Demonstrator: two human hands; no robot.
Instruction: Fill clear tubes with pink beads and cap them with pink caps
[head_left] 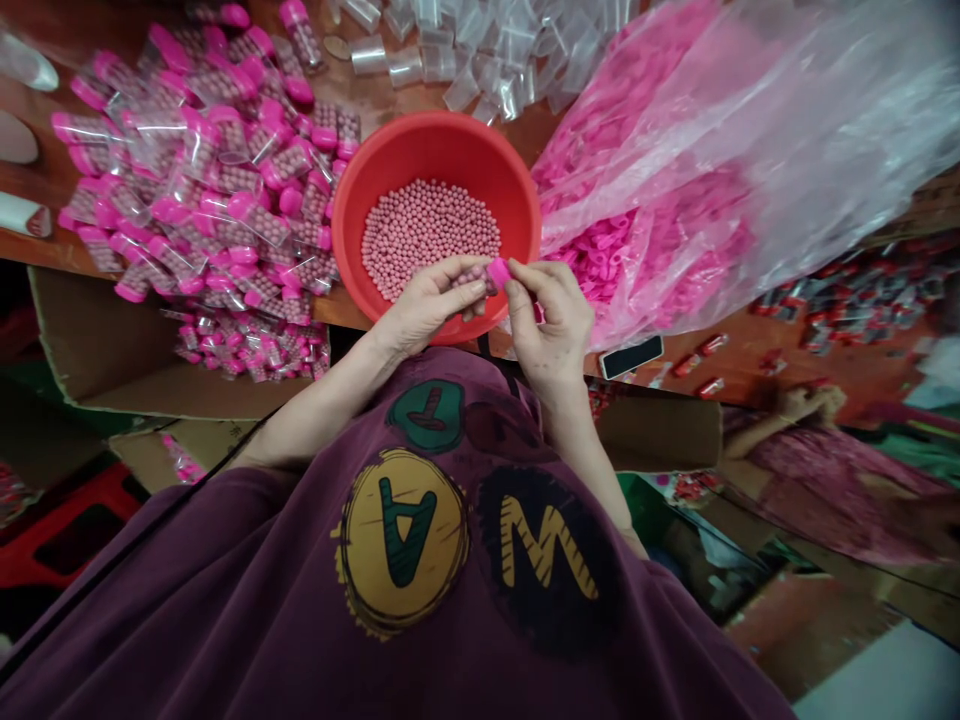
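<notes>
Over the near rim of a red bowl (pixel 349 200), my left hand (pixel 427 305) is closed around a small clear bottle (pixel 469 278) of pink beads, lying on its side. A bright pink cap (pixel 498 273) sits at the bottle's right end. The thumb and fingers of my right hand (pixel 553 318) pinch that cap; whether it is fully seated I cannot tell. Loose pink beads (pixel 431 235) cover the bottom of the bowl. To the left lies a heap of capped, bead-filled bottles (pixel 217 170).
Clear empty bottles (pixel 480 50) lie behind the bowl. A plastic bag (pixel 810 130) of pink caps (pixel 607 250) spreads to the right, near a phone (pixel 631 357). A cardboard box (pixel 112 350) with filled bottles stands below the table's left edge. Another person's hands (pixel 810 402) are at far right.
</notes>
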